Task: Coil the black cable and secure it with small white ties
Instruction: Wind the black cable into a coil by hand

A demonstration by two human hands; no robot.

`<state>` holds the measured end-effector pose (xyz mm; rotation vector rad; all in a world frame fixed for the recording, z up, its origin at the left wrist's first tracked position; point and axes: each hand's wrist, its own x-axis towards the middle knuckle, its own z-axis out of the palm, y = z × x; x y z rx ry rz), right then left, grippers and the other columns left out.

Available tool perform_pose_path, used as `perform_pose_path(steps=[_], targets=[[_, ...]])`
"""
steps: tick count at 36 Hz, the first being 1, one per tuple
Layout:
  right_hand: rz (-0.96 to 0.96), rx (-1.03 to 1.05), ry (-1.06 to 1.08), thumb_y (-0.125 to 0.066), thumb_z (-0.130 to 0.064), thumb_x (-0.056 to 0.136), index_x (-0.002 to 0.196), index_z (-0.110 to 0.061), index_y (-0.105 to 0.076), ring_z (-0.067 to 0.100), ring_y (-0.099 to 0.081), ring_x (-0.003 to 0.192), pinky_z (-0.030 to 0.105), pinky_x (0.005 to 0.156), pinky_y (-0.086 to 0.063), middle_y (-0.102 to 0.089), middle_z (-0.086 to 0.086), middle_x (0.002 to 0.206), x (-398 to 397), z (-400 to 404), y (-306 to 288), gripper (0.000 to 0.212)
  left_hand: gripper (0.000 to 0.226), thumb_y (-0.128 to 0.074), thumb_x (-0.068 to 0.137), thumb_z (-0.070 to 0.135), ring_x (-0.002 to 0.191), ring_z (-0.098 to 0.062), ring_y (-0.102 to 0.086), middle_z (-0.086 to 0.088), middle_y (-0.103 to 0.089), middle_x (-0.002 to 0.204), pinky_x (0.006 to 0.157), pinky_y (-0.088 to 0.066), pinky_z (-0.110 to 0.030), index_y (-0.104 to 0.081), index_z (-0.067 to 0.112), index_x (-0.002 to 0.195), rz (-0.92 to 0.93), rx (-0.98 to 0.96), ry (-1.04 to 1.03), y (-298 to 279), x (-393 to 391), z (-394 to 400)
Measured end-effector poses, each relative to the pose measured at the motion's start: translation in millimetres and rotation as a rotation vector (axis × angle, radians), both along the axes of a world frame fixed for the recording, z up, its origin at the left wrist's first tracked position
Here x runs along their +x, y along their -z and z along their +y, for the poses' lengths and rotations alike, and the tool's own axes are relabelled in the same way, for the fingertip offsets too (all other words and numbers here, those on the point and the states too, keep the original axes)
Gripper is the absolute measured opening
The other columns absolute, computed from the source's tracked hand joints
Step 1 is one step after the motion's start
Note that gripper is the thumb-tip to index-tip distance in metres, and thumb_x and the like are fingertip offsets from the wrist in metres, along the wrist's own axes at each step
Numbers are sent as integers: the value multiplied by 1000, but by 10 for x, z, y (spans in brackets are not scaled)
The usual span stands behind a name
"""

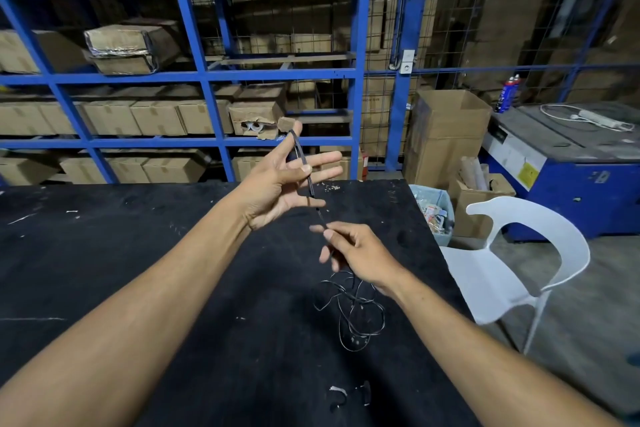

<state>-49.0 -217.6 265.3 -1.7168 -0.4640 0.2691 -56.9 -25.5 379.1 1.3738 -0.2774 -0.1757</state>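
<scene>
The left hand is up over the black table, fingers spread wide. The cable loops over its top finger, and the thumb presses it down. The cable runs down to the right hand, which pinches it between thumb and finger. The rest lies loose in a messy pile on the table, just under the right wrist. A small white tie lies near the front edge. A white chair stands at the right.

Behind the black table: blue racking stacked with cardboard boxes. To the right: white plastic chair, open carton, bin with clear liner, blue machine bearing spray cans and white power strip.
</scene>
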Motion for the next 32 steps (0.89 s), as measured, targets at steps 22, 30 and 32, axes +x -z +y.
perform_pose_path(steps=[22,30,32], targets=[[-317,-184,-55,-83,-20,88,88,-16,-82,29,-66,71,40,73,-53,-78,14,85,307,-292,-913,4,70,-40,103,-9,120,-33,-71,-11,-74,130,64,-33,-37,-33,33,159,98,675,279,158,85,168],[-324,-46,-71,-86,-13,83,94,-9,-83,16,-65,83,28,80,-54,-76,20,95,553,-410,-980,11,61,-27,104,0,128,-61,-55,-37,-63,132,100,-43,-65,-43,26,157,317,272,602,145,-62,101],[-265,12,-62,-83,-13,86,95,-10,-83,11,-62,78,19,72,-50,-75,19,89,561,-415,-913,10,62,-27,103,1,127,-64,-54,-34,-69,121,106,-27,-81,-42,27,158,332,205,616,159,-78,88]])
